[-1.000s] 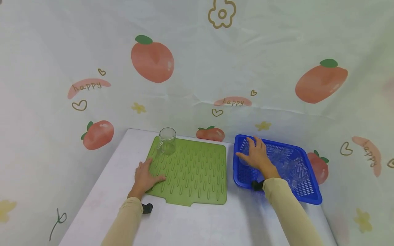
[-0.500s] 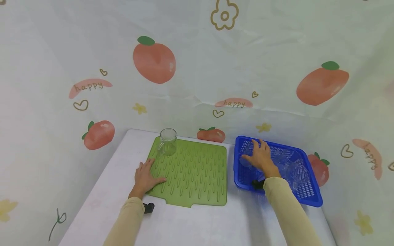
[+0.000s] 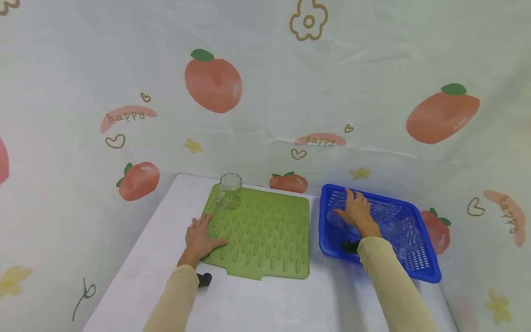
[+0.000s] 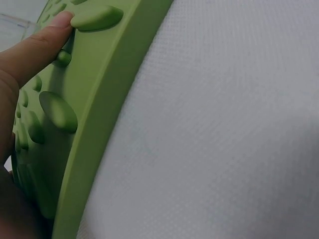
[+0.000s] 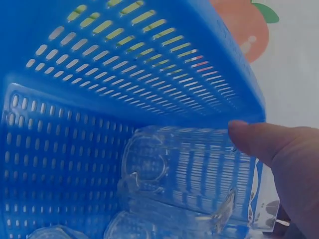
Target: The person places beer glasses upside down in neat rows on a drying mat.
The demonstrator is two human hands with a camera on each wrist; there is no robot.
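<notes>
1. Nearest the viewer, two sleeved forearms reach out over the white surface.
2. The left hand lies flat with fingers spread and relaxed on the near left corner of the green mat, holding nothing; the left wrist view shows a fingertip pressed against one of the mat's raised bumps.
3. The right hand is down inside the blue basket, which sits on the surface just right of the mat.
4. In the right wrist view the thumb presses against a clear glass mug lying on its side in the basket; the other fingers are hidden, so I cannot tell how fully the hand grips it.
5. More clear glassware lies in the basket beyond the wrist.
6. At the mat's far left corner a glass cup stands upright, well apart from both hands.
7. Behind everything hangs a backdrop printed with fruit.
</notes>
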